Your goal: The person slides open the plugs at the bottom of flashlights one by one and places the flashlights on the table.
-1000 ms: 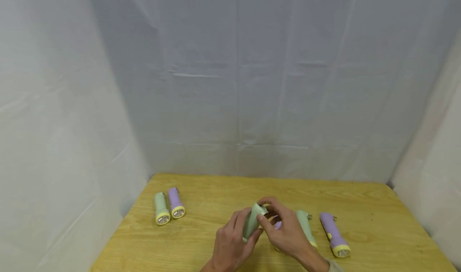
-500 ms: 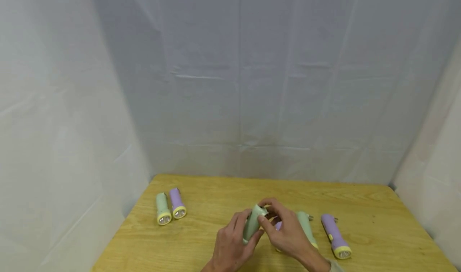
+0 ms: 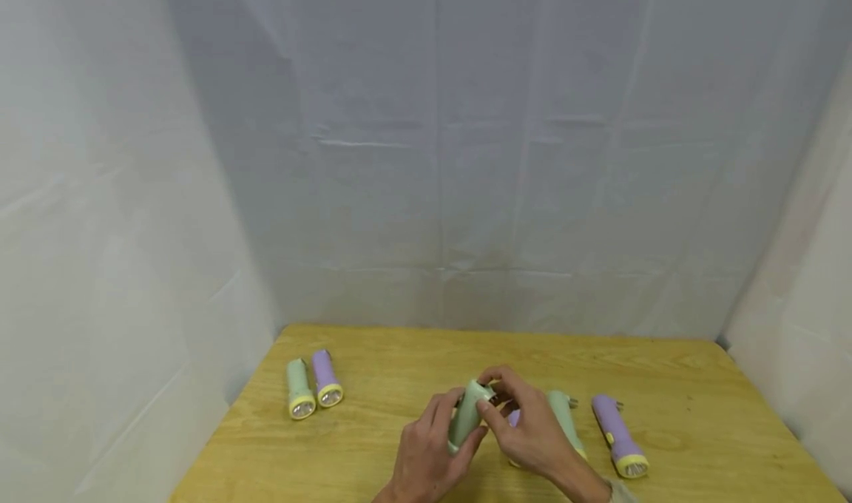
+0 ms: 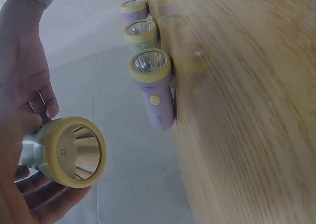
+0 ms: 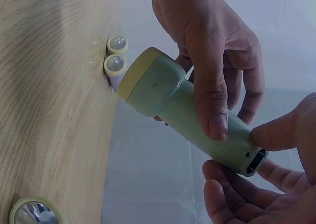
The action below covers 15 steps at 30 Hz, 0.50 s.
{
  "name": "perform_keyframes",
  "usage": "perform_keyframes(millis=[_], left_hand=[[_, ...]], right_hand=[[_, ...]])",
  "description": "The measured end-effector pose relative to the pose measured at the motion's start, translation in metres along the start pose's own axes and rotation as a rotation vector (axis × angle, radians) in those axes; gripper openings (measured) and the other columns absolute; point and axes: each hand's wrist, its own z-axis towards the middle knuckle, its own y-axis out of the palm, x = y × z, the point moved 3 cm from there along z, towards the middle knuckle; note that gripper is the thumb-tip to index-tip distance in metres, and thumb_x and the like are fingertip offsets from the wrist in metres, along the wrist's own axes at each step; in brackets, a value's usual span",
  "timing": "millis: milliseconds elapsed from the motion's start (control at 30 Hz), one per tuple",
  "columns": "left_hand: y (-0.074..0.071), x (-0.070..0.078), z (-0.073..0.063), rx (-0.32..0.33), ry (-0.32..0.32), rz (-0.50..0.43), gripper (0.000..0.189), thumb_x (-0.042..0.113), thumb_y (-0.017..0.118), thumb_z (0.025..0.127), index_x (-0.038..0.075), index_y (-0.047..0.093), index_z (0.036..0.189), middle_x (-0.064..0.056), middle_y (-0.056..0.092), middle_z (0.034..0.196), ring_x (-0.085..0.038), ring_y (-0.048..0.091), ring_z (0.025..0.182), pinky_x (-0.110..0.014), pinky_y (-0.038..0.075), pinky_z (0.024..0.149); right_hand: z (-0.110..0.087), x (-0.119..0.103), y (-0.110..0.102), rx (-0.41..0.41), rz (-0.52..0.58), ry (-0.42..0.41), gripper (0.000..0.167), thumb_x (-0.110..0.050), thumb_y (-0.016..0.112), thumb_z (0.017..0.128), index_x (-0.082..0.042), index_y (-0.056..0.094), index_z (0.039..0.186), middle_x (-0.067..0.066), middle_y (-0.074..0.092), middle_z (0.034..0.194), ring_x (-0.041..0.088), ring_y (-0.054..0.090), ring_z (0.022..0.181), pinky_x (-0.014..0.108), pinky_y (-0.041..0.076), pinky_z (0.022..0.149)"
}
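Observation:
A pale green flashlight (image 3: 468,414) with a yellow lamp rim is held tilted above the table. My left hand (image 3: 427,447) grips its body, the thumb lying along the barrel in the right wrist view. At the tail end, my right hand (image 3: 529,427) pinches the flashlight with thumb and fingers. A dark slot (image 5: 256,160) shows in that end, between the right fingertips. The lamp head (image 4: 76,152) faces the left wrist camera. Just behind the right hand lie another green flashlight (image 3: 564,420) and a purple one (image 3: 514,417), both partly hidden by it.
On the wooden table (image 3: 373,429), a purple flashlight (image 3: 617,436) with metal prongs at its tail lies at the right. At the left, a green flashlight (image 3: 300,388) and a purple flashlight (image 3: 327,379) lie side by side. Pale sheeting (image 3: 426,155) encloses the back and sides.

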Motion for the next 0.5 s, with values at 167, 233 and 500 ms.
perform_keyframes(millis=[167,233,500], left_hand=[[0.0003,-0.0015,0.0009,-0.003,-0.012,-0.037,0.057,0.030,0.087,0.081,0.007,0.060,0.125,-0.003,0.069,0.098,-0.001,0.063,0.070,-0.005,0.045,0.056],[0.0008,-0.0020,0.0011,-0.004,-0.015,-0.047,0.057,0.030,0.087,0.081,0.007,0.060,0.125,-0.003,0.069,0.098,-0.001,0.062,0.070,-0.004,0.044,0.056],[0.0033,-0.0033,-0.0036,-0.042,-0.042,-0.168,0.054,0.029,0.084,0.085,0.007,0.058,0.127,-0.004,0.069,0.103,-0.002,0.067,0.072,-0.004,0.048,0.058]], right_hand=[[0.0013,0.0000,-0.0007,-0.015,0.013,-0.010,0.017,-0.018,0.066,0.100,-0.019,0.060,0.116,0.002,0.075,0.100,0.006,0.069,0.086,0.023,0.056,0.072],[0.0016,0.0005,-0.0008,-0.021,0.018,-0.006,0.017,-0.018,0.066,0.100,-0.019,0.060,0.116,0.002,0.075,0.100,0.006,0.068,0.085,0.023,0.056,0.072],[-0.0008,0.0019,-0.0018,-0.049,0.032,0.016,0.017,-0.018,0.067,0.099,-0.018,0.061,0.115,0.002,0.075,0.100,0.005,0.068,0.084,0.023,0.056,0.071]])
